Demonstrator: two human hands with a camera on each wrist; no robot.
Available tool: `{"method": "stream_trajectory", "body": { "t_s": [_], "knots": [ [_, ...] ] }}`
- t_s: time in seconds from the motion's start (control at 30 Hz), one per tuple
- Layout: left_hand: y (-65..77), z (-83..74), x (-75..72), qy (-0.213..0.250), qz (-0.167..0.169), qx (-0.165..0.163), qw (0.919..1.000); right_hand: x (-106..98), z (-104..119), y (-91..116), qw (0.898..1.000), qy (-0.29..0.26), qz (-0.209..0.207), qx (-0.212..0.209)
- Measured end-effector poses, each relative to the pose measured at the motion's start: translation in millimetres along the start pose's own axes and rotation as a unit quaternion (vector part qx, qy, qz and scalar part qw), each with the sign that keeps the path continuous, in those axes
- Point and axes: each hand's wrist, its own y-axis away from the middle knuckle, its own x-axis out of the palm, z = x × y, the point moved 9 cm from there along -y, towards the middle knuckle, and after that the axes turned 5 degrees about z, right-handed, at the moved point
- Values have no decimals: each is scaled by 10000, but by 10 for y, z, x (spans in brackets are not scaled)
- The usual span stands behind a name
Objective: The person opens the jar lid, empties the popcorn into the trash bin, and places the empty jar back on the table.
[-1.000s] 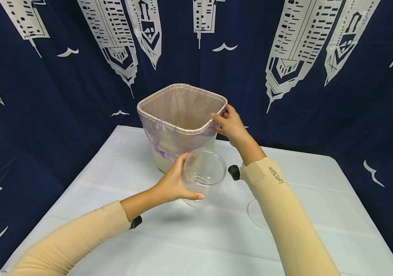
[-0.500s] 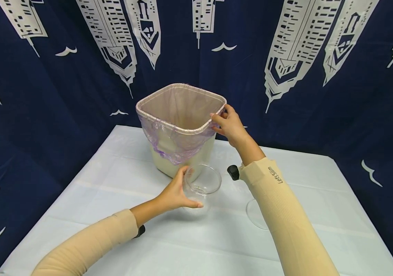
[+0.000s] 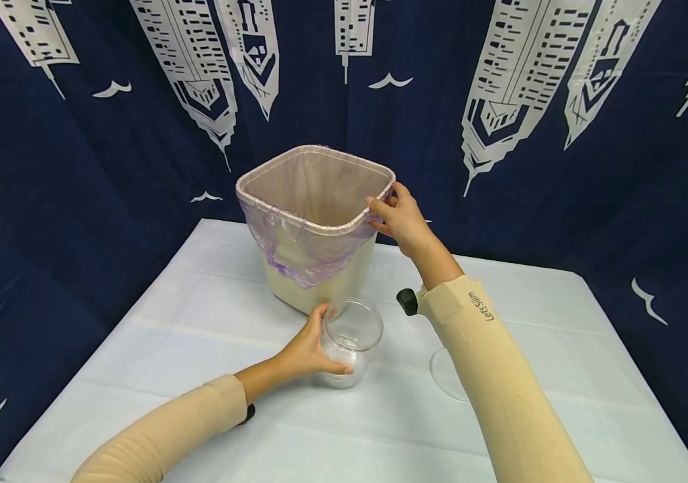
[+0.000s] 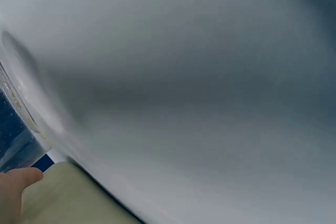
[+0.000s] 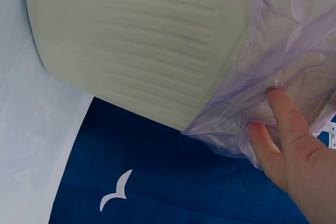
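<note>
My left hand [image 3: 304, 347] is wrapped around the side of a clear round plastic container [image 3: 361, 359], low over the table in front of the bin. The container's mouth faces up, and no lid covers it. In the left wrist view only a fingertip [image 4: 26, 176] and a slice of the container [image 4: 18, 135] show, at the left edge. Farther back, my right hand [image 3: 403, 218] grips the right corner of a cream trash bin [image 3: 283, 282] by its rim. Its fingers [image 5: 286, 114] press on the thin purple bag [image 5: 310, 30] folded over that rim.
A clear round lid [image 3: 443, 386] lies on the white table [image 3: 229, 288], partly hidden under my right forearm. Behind the table hangs a dark blue curtain [image 3: 350, 114] with white building prints. The bin stands near the table's back edge.
My left hand has lowered the clear container toward the table, away from the bin's side, and it has become more upright. My right hand keeps its hold on the bin rim.
</note>
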Motion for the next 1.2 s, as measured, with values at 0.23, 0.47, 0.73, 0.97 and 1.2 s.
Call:
{"method": "stream_trajectory", "body": {
  "t_s": [0.23, 0.47, 0.73, 0.97, 1.2],
  "knots": [
    [2, 61, 8, 26, 95, -152, 9998, 5, 3, -7, 10000, 9, -15, -17],
    [18, 107, 26, 108, 193, -109, 9997, 22, 0, 4, 10000, 63, -5, -2],
    [51, 83, -3, -512, 136, -84, 9986, 26, 42, 24, 9991, 325, 29, -258],
    [140, -157, -117, -2076, -366, 804, 9742, -33, 67, 101, 9871, 1350, -141, -851],
    [234, -590, -124, -3677, -848, 2585, 8892, -105, 66, 250, 9565, 2616, -348, -1247]
  ]
}}
